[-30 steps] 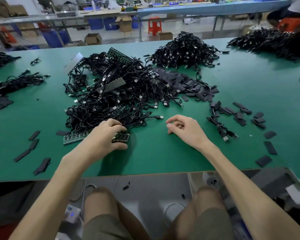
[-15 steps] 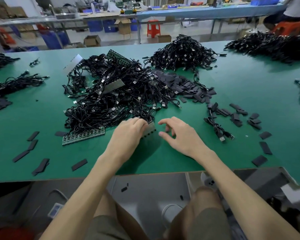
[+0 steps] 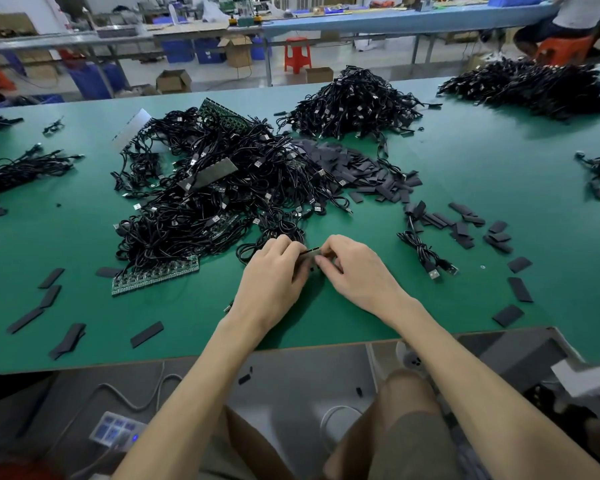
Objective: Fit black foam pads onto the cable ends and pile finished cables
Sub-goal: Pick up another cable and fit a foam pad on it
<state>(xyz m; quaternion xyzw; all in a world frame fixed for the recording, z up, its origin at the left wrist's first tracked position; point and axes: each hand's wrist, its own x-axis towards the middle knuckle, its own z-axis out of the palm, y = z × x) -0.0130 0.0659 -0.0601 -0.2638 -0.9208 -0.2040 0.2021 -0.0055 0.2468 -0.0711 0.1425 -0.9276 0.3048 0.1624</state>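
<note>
My left hand and my right hand meet near the front middle of the green table. Together they pinch a small circuit board piece between their fingertips; most of it is hidden by the fingers. A big tangled heap of black cables lies just behind my left hand. Black foam pads are heaped to the right of it. A second cable pile sits farther back. One bundled cable with USB plugs lies right of my right hand.
A green circuit board strip lies at the heap's front left. Loose foam pads lie at the left front and at the right. More cable piles sit at far right and left. A person sits beyond the table's far right corner.
My left hand carried the small board piece right from the heap's front edge. My right hand closed in from the right and now pinches the same piece.
</note>
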